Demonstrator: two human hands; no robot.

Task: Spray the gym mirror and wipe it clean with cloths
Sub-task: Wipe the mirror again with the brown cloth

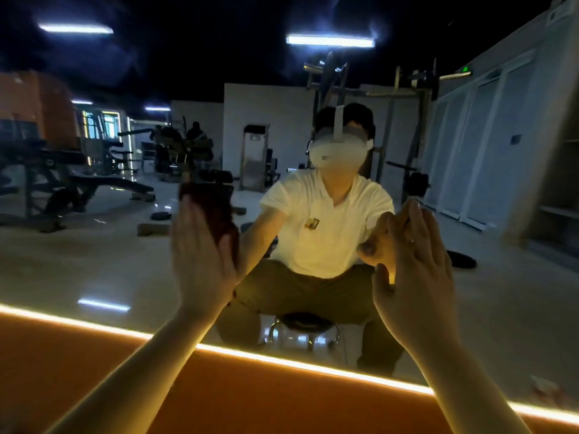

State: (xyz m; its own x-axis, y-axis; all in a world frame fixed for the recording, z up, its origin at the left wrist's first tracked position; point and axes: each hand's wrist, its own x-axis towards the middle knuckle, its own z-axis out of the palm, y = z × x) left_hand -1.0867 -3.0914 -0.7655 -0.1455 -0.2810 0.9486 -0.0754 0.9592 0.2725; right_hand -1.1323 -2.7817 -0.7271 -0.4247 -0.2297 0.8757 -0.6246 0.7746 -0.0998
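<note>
The gym mirror (94, 261) fills most of the head view and reflects a seated person in a headset. My left hand (200, 255) is raised with straight fingers and presses a dark red cloth (219, 211) flat against the glass at centre left. The cloth shows past my fingertips and palm edge. My right hand (416, 270) is held up at centre right with straight fingers, fingertips touching the glass, and no cloth is visible under it. No spray bottle is in sight.
Below the mirror runs a glowing light strip (282, 361) above an orange wall panel (188, 399). A small blurred object (545, 389) lies at the mirror's lower right edge. The reflection shows a stool (300, 324), gym machines and a glossy floor behind me.
</note>
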